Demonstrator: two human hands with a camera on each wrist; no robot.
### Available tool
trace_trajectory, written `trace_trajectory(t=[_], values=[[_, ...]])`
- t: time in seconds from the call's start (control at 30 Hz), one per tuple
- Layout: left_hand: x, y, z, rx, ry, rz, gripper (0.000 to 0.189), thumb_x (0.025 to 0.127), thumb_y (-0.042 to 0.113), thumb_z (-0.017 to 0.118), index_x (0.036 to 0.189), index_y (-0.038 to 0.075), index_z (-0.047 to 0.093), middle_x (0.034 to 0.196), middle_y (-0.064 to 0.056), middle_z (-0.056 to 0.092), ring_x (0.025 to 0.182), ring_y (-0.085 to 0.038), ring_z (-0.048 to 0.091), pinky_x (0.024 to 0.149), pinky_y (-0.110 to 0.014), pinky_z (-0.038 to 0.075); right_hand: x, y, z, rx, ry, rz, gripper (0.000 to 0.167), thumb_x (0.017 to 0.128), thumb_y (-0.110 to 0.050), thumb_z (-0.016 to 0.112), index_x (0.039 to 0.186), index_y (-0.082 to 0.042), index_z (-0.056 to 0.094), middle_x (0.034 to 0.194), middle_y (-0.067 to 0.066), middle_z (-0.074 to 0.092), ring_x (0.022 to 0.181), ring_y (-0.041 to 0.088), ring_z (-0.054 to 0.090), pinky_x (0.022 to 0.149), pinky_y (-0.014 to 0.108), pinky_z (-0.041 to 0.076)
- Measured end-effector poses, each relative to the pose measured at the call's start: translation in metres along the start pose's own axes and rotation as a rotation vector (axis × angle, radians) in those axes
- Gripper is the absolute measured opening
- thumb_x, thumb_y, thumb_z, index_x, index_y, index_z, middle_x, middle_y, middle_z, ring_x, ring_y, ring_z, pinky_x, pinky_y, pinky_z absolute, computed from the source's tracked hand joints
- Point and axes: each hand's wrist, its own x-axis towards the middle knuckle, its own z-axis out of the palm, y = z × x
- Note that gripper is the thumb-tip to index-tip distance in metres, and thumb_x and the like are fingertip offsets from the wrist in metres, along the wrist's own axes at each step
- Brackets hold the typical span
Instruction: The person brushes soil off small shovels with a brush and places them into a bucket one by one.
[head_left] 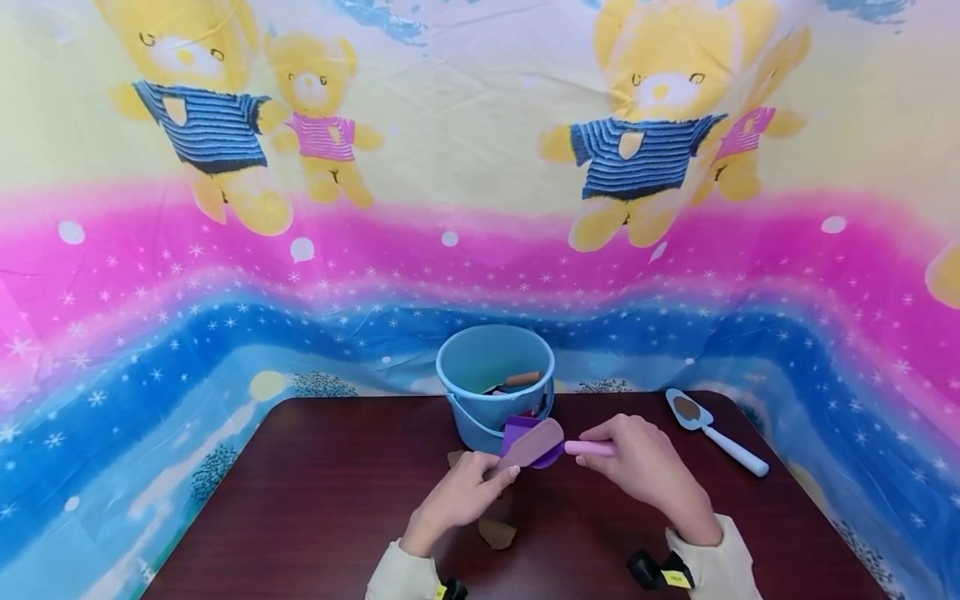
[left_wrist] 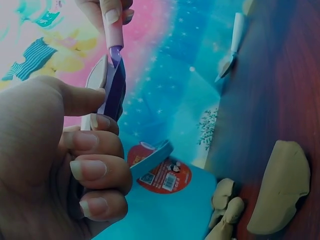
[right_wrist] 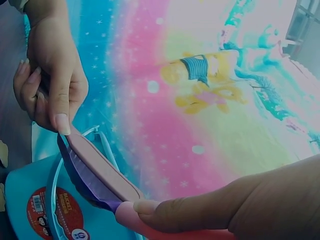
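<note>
My left hand holds a flat, pale pink tool with a rounded end; its handle is hidden in the curled fingers. A purple toy shovel lies right against this tool, both raised in front of the bucket. The shovel's pink handle is gripped by my right hand. In the left wrist view the left thumb overlaps the shovel's edge. The right wrist view shows the flat tool lying lengthwise along the shovel's purple scoop.
A blue bucket stands at the table's back edge, a brown-handled tool inside it. A white-handled trowel with a brown lump lies at the back right. Clay pieces lie on the dark table near the left hand. Patterned cloth surrounds the table.
</note>
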Motion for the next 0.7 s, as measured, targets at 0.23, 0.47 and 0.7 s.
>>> trace_trajectory(t=[0.23, 0.47, 0.7], values=[[-0.001, -0.008, -0.009, 0.039, 0.034, -0.06, 0.041, 0.106, 0.044, 0.051, 0.078, 0.016, 0.063, 0.062, 0.006, 0.053, 0.051, -0.006, 0.045, 0.05, -0.023, 0.037, -0.004, 0.002, -0.008, 0.028, -0.019, 0.022, 0.024, 0.083, -0.026, 0.085, 0.106, -0.019, 0.082, 0.087, -0.007, 0.075, 0.072, 0.007, 0.063, 0.066, 0.033, 0.048], [-0.009, -0.016, -0.027, 0.027, 0.055, -0.106, 0.038, 0.106, 0.045, 0.05, 0.086, 0.016, 0.063, 0.057, 0.006, 0.041, 0.047, -0.008, 0.037, 0.045, -0.024, 0.034, -0.008, 0.006, -0.017, 0.048, -0.003, 0.014, 0.026, 0.085, -0.026, 0.083, 0.109, -0.018, 0.081, 0.091, -0.005, 0.077, 0.071, 0.007, 0.063, 0.066, 0.034, 0.047], [-0.012, -0.012, -0.038, -0.019, 0.015, -0.071, 0.036, 0.106, 0.043, 0.051, 0.087, 0.016, 0.066, 0.059, 0.005, 0.042, 0.049, -0.008, 0.037, 0.046, -0.023, 0.034, -0.009, 0.007, -0.02, 0.065, 0.006, -0.015, 0.026, 0.086, -0.025, 0.082, 0.111, -0.018, 0.08, 0.094, -0.004, 0.077, 0.073, 0.006, 0.064, 0.066, 0.033, 0.048]])
